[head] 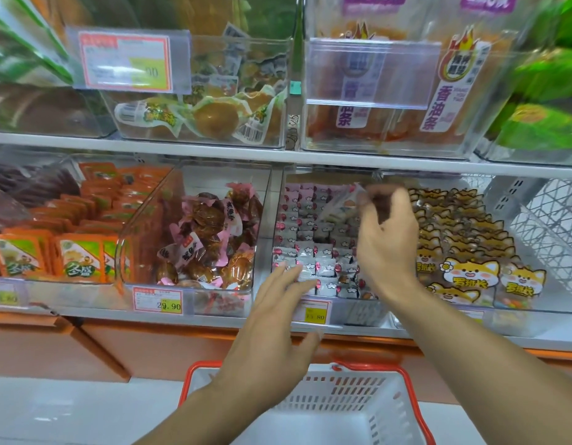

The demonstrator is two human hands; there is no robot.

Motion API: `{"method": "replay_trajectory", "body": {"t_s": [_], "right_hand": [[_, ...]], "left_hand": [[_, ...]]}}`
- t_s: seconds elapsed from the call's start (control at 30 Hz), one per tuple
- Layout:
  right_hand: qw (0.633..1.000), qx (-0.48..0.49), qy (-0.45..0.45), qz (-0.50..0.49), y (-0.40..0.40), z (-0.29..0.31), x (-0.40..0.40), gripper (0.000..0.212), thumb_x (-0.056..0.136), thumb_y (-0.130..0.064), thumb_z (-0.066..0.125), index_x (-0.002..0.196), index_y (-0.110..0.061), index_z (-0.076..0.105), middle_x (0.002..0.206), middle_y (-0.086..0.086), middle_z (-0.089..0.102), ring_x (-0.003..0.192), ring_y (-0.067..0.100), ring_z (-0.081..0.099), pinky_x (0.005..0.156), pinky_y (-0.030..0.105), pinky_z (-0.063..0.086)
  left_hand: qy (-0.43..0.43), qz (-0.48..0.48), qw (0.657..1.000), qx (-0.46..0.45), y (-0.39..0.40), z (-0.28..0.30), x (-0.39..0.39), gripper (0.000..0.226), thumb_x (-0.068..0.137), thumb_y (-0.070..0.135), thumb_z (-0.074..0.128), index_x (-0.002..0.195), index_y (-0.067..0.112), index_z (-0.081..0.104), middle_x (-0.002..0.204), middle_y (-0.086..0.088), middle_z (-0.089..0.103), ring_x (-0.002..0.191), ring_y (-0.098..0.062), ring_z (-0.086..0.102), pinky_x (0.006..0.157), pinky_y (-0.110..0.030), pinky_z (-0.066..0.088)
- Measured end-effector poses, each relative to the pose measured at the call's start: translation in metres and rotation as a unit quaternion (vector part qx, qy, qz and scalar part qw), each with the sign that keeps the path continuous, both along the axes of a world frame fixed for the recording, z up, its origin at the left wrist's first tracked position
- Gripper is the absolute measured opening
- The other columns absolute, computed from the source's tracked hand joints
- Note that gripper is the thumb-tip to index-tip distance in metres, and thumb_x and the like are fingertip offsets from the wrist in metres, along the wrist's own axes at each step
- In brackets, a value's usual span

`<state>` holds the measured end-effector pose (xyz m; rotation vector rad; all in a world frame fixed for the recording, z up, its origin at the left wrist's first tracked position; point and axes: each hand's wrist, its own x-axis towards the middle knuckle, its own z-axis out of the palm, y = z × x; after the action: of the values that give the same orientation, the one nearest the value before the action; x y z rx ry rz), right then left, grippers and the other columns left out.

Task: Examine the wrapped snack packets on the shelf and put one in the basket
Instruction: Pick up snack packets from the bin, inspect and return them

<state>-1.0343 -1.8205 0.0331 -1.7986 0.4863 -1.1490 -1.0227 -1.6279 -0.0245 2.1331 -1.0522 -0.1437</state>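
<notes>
Orange packets (pixel 82 258) fill a bin beside brown pink-wrapped snacks (pixel 207 239).

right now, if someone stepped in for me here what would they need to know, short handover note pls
Right hand: raised over the bin of small white packets, fingers pinching one wrapped packet lifted clear of the rest.
Left hand: open, fingers spread, at the bin's front edge by the yellow price tag, holding nothing.
Basket: red-handled, white, on the floor directly below the hands; no packet visible inside.
Done: one packet picked up for a look.
Left: finish checking it, then lower it into the basket.
</notes>
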Motion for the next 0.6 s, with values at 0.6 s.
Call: {"method": "replay_trajectory", "body": {"t_s": [0.6], "right_hand": [[0.863,0.468,0.078,0.175,0.023,-0.012,-0.065,0.006,0.099,-0.011,0.061,0.102,-0.005,0.064,0.091,0.010,0.078,0.078,0.020,0.077,0.069,0.026,0.061]], "left_hand": [[0.498,0.131,0.783,-0.348,0.000,0.026,0.019,0.049,0.050,0.037,0.085,0.091,0.011,0.080,0.100,-0.009,0.079,0.087,-0.014,0.076,0.077,-0.024,0.061]]}}
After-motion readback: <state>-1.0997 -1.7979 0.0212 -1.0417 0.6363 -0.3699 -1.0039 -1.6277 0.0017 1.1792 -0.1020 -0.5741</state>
